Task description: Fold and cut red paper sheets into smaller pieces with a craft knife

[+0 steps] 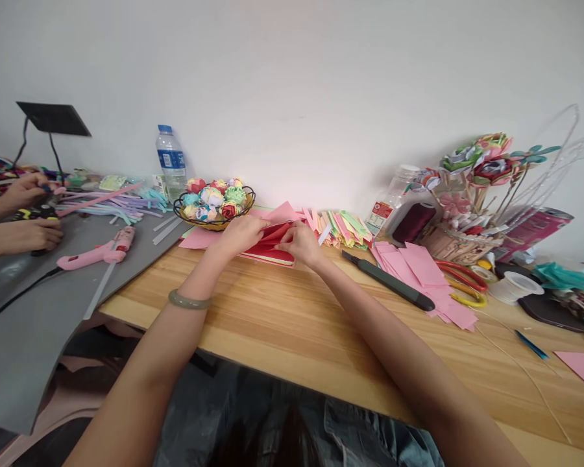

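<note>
A stack of coloured paper with red sheets (275,250) lies near the back of the wooden table, its upper sheets lifted and parted. My left hand (243,235), with a bangle on the wrist, is closed on the left part of the lifted sheets. From the right, my right hand (300,243) pinches the sheets' other side. A pink sheet (283,214) stands tilted up behind my hands. Just behind the left hand is a wire basket (209,225) of paper flowers. Cut paper strips (343,228) are heaped right of the stack.
At right lie a dark green cutter (388,280), pink paper pieces (425,269), scissors (467,285) and a white spool (514,287). A flower-filled holder (460,245) stands behind them. Left are a water bottle (170,162), a pink glue gun (100,250) and a co-worker's hands (39,232).
</note>
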`<state>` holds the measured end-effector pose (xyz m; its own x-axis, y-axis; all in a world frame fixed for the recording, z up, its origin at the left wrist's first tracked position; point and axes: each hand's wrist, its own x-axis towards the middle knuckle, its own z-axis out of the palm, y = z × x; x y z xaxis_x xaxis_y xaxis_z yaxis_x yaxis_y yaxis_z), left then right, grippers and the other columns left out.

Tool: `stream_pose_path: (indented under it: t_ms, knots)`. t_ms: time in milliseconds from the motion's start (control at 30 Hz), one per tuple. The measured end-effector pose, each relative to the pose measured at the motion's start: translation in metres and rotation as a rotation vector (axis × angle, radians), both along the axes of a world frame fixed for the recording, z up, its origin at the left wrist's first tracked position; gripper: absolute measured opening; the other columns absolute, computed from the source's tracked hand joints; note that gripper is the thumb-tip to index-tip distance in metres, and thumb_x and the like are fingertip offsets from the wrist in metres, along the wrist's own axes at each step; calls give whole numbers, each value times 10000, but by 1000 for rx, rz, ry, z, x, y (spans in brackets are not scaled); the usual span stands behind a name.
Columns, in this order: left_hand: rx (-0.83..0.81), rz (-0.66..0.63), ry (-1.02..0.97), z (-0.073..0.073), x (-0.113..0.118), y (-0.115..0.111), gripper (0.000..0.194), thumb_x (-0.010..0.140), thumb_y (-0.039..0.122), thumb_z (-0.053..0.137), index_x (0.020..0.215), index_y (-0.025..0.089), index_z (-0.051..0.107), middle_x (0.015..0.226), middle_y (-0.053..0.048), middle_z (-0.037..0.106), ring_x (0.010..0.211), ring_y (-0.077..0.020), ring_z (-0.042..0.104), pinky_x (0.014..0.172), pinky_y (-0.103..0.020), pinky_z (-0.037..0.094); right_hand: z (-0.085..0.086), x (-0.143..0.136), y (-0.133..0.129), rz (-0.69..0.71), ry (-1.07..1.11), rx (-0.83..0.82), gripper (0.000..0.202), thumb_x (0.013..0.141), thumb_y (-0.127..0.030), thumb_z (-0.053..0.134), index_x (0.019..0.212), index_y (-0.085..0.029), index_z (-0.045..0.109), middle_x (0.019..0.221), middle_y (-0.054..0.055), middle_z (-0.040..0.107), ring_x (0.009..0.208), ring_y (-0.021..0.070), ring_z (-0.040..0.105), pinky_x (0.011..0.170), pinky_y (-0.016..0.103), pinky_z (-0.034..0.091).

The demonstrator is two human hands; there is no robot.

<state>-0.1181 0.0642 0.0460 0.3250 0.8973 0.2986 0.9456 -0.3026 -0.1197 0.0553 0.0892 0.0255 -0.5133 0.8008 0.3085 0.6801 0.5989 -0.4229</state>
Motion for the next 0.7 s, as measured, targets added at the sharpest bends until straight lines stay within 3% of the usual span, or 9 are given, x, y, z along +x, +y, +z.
stream_pose_path:
  t_ms: [100, 200, 367, 533, 700]
  knots:
    - [-2, -37, -41, 0, -2, 1, 269, 819, 160, 408, 928, 196, 652, 892, -60, 677, 805, -197, 609, 663, -244, 422, 8, 0, 6, 28, -19, -98, 203, 798, -318, 591, 795, -127, 659, 807, 29, 627, 724, 141, 591, 648, 269, 475]
    - [-14, -45, -72, 3, -5, 3, 243, 816, 171, 421, 879, 184, 655, 868, -64, 677, 778, -196, 607, 630, -240, 406, 16, 1, 11, 61, -38, -141, 258, 845, -357, 540, 948, -129, 604, 897, 23, 626, 738, 127, 593, 640, 292, 498]
    - [2, -47, -51, 8, -7, 6, 260, 825, 174, 411, 910, 178, 656, 896, -80, 663, 806, -204, 611, 636, -241, 404, 24, 3, 11, 127, -28, -15, 178, 829, -234, 527, 819, -118, 662, 859, 45, 653, 772, 133, 594, 699, 253, 447]
    - [-62, -34, 84, 0, -13, -1, 262, 799, 219, 476, 1014, 228, 626, 1018, -57, 607, 882, -200, 600, 674, -234, 428, 11, 12, 5, 284, -116, 121, 224, 765, -114, 552, 934, -191, 679, 1095, 51, 606, 939, 147, 567, 778, 248, 405]
    - [-84, -138, 163, -15, -19, -11, 423, 821, 104, 409, 1194, 279, 506, 1118, -51, 581, 988, -199, 568, 694, -229, 433, 0, 14, 0, 276, -249, 188, 288, 855, -126, 418, 932, -184, 689, 1037, 96, 624, 865, 165, 595, 716, 271, 406]
